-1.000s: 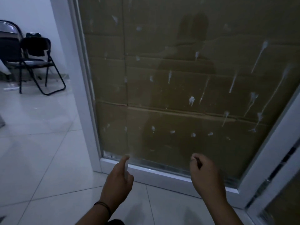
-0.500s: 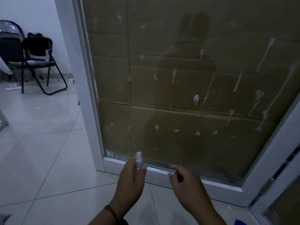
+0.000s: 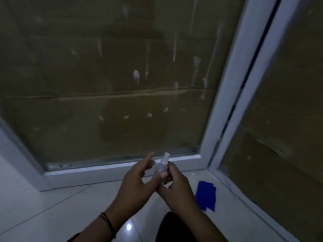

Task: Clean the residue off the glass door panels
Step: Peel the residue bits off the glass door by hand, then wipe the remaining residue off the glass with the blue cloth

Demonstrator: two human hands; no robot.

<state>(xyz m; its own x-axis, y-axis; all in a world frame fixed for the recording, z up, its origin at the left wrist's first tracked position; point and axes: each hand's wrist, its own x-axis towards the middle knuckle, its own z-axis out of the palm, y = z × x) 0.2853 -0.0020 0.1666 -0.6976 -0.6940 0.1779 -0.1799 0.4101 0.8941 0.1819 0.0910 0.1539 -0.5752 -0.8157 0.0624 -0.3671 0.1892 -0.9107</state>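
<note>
The large glass door panel (image 3: pixel 104 75) in its white frame (image 3: pixel 122 169) fills most of the view, standing upright just beyond the hands, its lower edge meeting the floor. Pale whitish residue (image 3: pixel 136 75) dots and streaks the glass: a row of small smears low down, longer vertical runs toward the right side. Brown cardboard shows behind the pane. A second glass panel (image 3: pixel 279 119) stands to the right, set at an angle beyond a white upright (image 3: pixel 227 102) with a dark gap along it.

In front of the bottom rail, a small clear plastic spray bottle (image 3: pixel 161 165) with a whitish nozzle is held upright between the 2 hands. The right hand (image 3: pixel 176 187) has its fingers curled round the bottle's right side. The left hand (image 3: pixel 134 184) lies against the bottle's left side with its thumb across the lower part; its forefinger points up and away from the bottle, the other fingers loosely spread. A dark band (image 3: pixel 108 224) circles the left wrist.

A piece of bright blue cloth (image 3: pixel 206 194) lies flat on the white tiled floor (image 3: pixel 52 215), just right of the right hand and near the second panel's rail. A dark shape at the bottom edge is too dim to identify.
</note>
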